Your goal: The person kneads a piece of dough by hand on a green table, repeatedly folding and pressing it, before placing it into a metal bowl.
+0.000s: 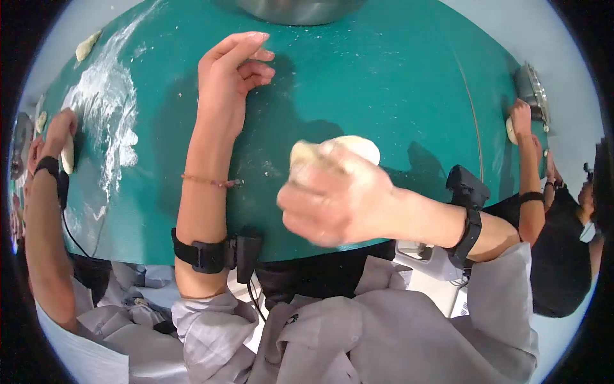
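Note:
My right hand (339, 195) is closed above the green table (396, 83), somewhat smeared by motion. A small pale piece of dough (303, 153) shows at its fingertips, partly covered by them. Just behind the same hand lies a rounded, smooth lump of dough (361, 148), its near side hidden. Farther up the table, my left hand (233, 70) is raised over the surface with fingers loosely bent and apart. Nothing is in it.
White flour (105, 109) is spread across the table's left part. A metal bowl (300, 9) stands at the far edge. Co-workers' hands (61, 128) handle dough at the left and right edges. Another metal pot (531, 93) stands at the right.

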`<act>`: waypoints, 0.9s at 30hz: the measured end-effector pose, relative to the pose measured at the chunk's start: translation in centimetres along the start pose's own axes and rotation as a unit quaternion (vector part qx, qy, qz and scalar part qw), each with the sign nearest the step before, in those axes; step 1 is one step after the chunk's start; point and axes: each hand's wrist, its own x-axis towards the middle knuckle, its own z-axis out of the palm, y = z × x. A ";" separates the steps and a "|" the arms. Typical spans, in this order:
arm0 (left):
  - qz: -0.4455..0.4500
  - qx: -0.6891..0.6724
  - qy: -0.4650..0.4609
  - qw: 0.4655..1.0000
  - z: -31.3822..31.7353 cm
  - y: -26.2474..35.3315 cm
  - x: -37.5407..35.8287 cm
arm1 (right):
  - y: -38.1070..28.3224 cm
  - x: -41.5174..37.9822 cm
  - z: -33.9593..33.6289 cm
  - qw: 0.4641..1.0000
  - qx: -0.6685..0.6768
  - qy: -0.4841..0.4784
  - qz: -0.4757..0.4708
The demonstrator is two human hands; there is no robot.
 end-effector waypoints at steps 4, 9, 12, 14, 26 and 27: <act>0.015 -0.026 0.041 0.999 -0.4 -0.1 0.1 | 1.1 2.5 1.7 0.990 0.127 -0.056 -0.012; 0.008 -0.063 0.090 0.994 -0.9 -0.1 0.7 | 5.6 5.5 4.8 0.972 0.203 -0.046 0.113; 0.043 -0.027 0.094 0.994 -0.2 0.4 0.7 | 9.9 5.7 7.2 0.952 0.270 0.009 0.141; 0.093 0.024 0.094 0.991 1.0 -0.2 0.6 | 11.3 5.2 7.6 0.938 0.297 0.049 0.173; 0.068 0.073 -0.086 0.991 2.2 -1.1 -0.4 | 9.2 0.2 3.9 0.845 0.362 0.168 0.356; 0.059 0.097 -0.088 0.990 2.5 -1.1 -0.6 | 8.8 -0.8 3.4 0.848 0.358 0.173 0.351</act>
